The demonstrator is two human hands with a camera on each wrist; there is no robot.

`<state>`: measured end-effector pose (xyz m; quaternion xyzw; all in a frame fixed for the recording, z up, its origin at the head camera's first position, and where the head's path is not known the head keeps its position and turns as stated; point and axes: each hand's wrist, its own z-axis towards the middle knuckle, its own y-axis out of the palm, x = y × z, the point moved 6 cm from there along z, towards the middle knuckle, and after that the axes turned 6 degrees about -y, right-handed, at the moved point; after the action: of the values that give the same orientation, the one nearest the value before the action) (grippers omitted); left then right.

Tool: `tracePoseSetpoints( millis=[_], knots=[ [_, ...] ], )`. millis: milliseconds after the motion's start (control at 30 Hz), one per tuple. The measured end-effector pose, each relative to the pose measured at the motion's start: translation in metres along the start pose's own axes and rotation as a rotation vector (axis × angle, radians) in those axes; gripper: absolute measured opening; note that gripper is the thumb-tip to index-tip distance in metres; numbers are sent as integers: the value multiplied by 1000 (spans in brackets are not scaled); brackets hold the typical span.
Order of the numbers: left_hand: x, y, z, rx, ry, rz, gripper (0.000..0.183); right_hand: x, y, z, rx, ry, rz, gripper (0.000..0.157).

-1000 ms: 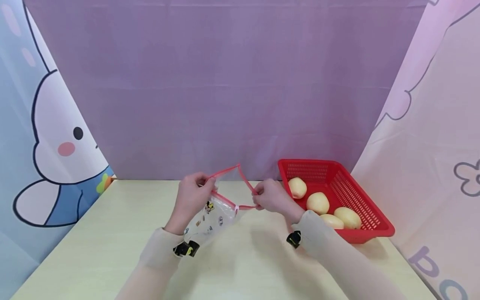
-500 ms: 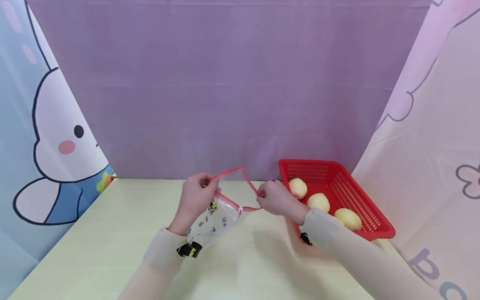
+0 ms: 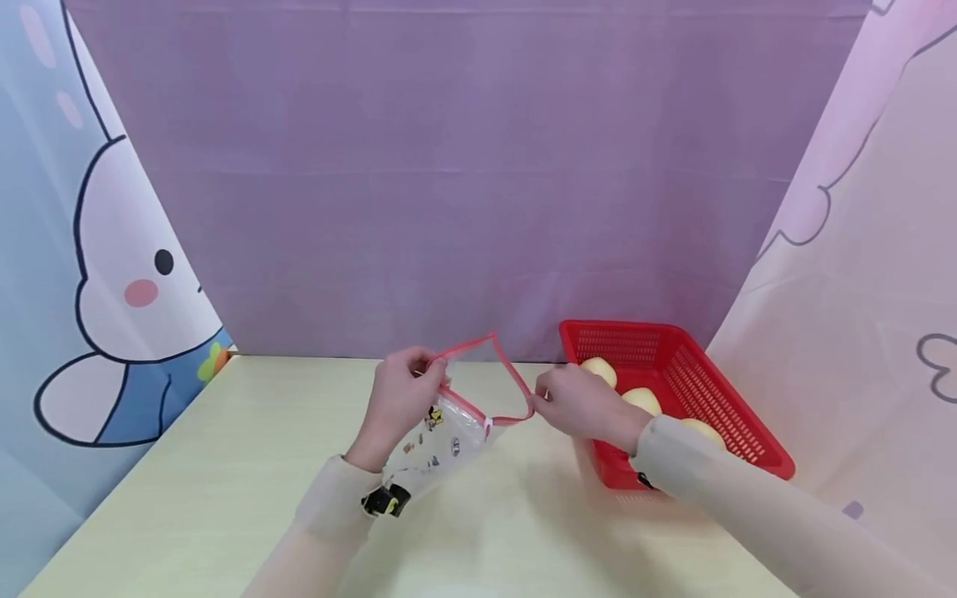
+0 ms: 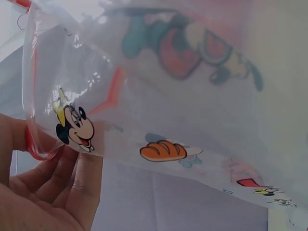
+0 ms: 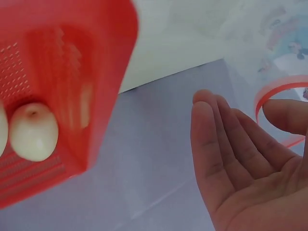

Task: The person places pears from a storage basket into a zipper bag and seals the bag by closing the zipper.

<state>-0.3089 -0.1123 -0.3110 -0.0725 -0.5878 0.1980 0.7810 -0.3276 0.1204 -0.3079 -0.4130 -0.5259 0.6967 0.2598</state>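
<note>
A clear plastic zip bag (image 3: 434, 444) with cartoon prints, a red-edged mouth and a small white slider (image 3: 488, 426) hangs over the table, its mouth spread wide. My left hand (image 3: 404, 403) pinches the red edge on the left side, thumb outside the bag. In the left wrist view the printed bag (image 4: 163, 120) fills most of the frame. My right hand (image 3: 586, 405) is at the mouth's right corner. The right wrist view shows that hand (image 5: 250, 163) with its fingers extended and the thumb apart from them, the thumb tip at the red rim (image 5: 276, 86).
A red plastic basket (image 3: 736, 407) stands at the right of the table (image 3: 247, 465), partly behind my right arm. Several pale yellow round fruits (image 3: 640, 400) lie in it; one fruit (image 5: 34, 134) shows a brown dimple. A purple cloth (image 3: 463, 183) hangs behind the table.
Both hands and the bag have shifted slightly right in the head view. The right hand has drifted further right, overlapping the basket's near side and hiding more of the fruits.
</note>
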Motion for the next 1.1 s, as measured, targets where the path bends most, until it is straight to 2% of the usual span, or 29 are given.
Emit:
tracePoseSetpoints(
  millis=[267,433,733,900,1100],
  knots=[
    [0,-1,-1,15,4,-2,16,12,-11,-4,-12,-30,-85,28],
    [-1,0,-1,22,4,-10,16,27,-19,-5,-5,6,-116,32],
    [1,-1,-2,38,5,-8,16,60,-28,-1,48,40,-300,66],
    [1,-1,-3,43,4,-6,16,84,-29,1,58,92,-282,79],
    [2,-2,-2,48,9,-9,16,105,-30,3,64,126,-253,84]
  ],
)
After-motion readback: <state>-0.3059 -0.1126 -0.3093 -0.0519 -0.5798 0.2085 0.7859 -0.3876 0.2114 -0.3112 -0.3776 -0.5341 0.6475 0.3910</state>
